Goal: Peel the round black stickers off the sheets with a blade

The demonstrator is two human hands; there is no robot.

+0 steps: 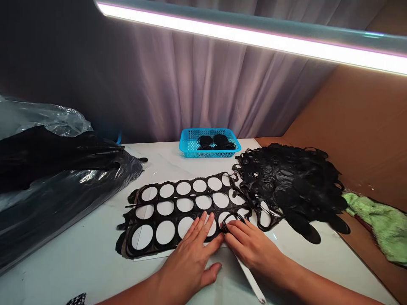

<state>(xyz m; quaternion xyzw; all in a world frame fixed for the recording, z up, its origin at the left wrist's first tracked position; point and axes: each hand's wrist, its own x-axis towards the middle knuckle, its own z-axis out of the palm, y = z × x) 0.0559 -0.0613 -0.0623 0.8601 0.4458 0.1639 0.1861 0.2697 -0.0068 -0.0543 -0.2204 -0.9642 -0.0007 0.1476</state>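
Note:
A black rubber-like sheet (pixel 159 199) with rows of round holes lies on the table, over a white sheet. My left hand (pixel 193 250) rests on its near edge, fingers stretched out and pressing the strips around the holes. Beside it, my right hand (pixel 248 241) is closed, its fingertips down at the sheet's near edge. A slim white-handled tool (pixel 249 279) sticks out from under the right palm toward me; its working end is hidden. Thin black rings (pixel 233 218) loop around the right fingertips. Torn black strips trail off the sheet's right end.
A large heap of black discs and scraps (pixel 286 182) stands at the right. At the back, a blue plastic basket (pixel 208 154) holds black rings. Clear plastic bags with black material (pixel 63 169) fill the left side. A green cloth (pixel 378 224) lies right; a lamp (pixel 254 42) hangs overhead.

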